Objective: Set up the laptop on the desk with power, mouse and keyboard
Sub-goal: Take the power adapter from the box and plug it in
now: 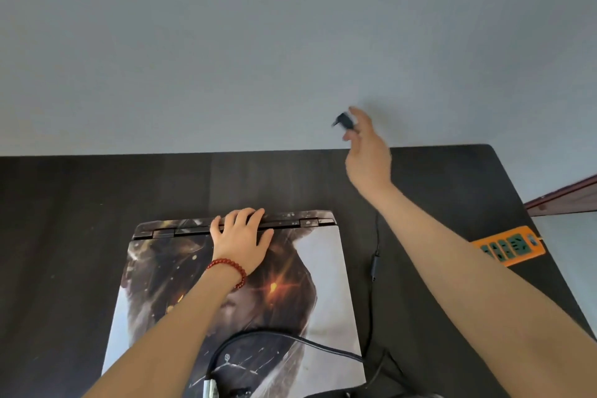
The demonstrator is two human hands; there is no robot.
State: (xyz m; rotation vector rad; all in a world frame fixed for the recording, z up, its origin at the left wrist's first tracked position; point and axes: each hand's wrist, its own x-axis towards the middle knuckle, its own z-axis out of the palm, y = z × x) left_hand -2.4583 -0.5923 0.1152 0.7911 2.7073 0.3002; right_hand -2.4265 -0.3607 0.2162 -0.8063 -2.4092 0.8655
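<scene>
A closed laptop (323, 268) with a printed picture on its lid lies on the dark desk (97, 220), hinge side away from me. My left hand (240, 237), with a red bead bracelet on the wrist, rests on the lid with its fingers curled over the hinge edge. My right hand (366, 152) is raised above the desk's far edge and pinches a small black plug (343, 121) at its fingertips; the plug is blurred. A thin black cable (374, 262) runs along the desk right of the laptop. A thicker black cord (274, 338) loops across the lid's near end.
An orange power strip (508, 245) with green sockets lies at the desk's right edge. A plain grey wall rises behind the desk. A reddish-brown skirting board (562, 197) shows at the far right.
</scene>
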